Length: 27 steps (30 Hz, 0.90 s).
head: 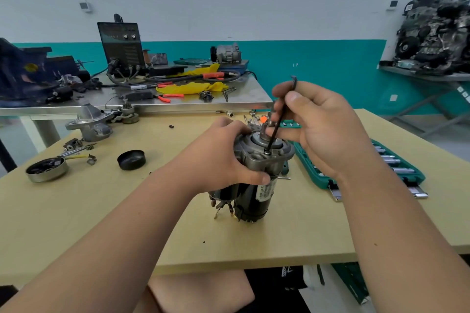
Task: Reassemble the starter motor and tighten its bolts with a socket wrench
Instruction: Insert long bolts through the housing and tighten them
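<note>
Starter motor (256,195) stood on end mid-desk (101,211), top bolt (267,152) being worked.

L hand (221,157) grips the housing, prob. to brace it vs. twist. R hand (323,129) pinches an L-shaped hex key (276,129) btwn thumb + fingers, tip seated in the bolt. Upright stance keeps the bolt facing up. Socket set (396,168) lies open near R, w/in reach.

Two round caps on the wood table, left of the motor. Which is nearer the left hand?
The black cap, small and dark. The silver cap, wider with dark parts in it, lies farther left.
</note>
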Tool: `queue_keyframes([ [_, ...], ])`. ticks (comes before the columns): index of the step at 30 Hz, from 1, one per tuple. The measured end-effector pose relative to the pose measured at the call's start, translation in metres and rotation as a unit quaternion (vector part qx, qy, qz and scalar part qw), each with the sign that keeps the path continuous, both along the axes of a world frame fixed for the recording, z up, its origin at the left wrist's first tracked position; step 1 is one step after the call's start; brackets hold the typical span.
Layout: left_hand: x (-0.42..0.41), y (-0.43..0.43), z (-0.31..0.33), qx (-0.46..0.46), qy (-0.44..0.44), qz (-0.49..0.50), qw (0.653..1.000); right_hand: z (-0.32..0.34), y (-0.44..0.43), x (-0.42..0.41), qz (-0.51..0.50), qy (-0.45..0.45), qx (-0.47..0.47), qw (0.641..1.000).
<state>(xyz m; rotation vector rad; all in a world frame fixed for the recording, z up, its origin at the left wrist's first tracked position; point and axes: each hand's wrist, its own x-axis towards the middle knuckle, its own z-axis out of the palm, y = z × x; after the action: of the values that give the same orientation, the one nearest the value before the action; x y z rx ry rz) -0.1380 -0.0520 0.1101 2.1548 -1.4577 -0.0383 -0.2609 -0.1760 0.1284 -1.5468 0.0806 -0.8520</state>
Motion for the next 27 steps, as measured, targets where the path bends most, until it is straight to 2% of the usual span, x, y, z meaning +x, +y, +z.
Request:
queue_keyframes([
  [2,-0.002,0.000,0.002,0.001,0.016,-0.016,1.000,-0.002,-0.001,-0.003,-0.053,0.002,-0.040,0.998],
  [5,-0.009,-0.003,0.000,-0.061,0.050,-0.023,0.997,-0.005,0.001,-0.003,-0.093,-0.018,-0.070,0.993],
  [8,-0.014,-0.007,-0.005,-0.130,0.067,0.005,0.989,-0.008,-0.001,0.000,-0.143,-0.040,-0.073,0.986],
  [11,-0.014,-0.007,-0.005,-0.142,0.082,0.018,0.986,-0.010,-0.004,0.004,-0.178,-0.037,-0.073,0.981],
  [18,-0.024,-0.008,0.004,-0.143,-0.007,-0.021,0.990,-0.010,-0.001,0.015,-0.196,-0.015,-0.081,0.977],
  [23,-0.030,-0.011,0.013,-0.085,-0.017,0.024,0.996,-0.012,-0.003,0.021,-0.216,-0.014,-0.064,0.974],
  [27,-0.039,-0.017,0.009,-0.097,-0.059,0.065,0.991,-0.008,-0.004,0.026,-0.217,0.032,-0.106,0.970],
])
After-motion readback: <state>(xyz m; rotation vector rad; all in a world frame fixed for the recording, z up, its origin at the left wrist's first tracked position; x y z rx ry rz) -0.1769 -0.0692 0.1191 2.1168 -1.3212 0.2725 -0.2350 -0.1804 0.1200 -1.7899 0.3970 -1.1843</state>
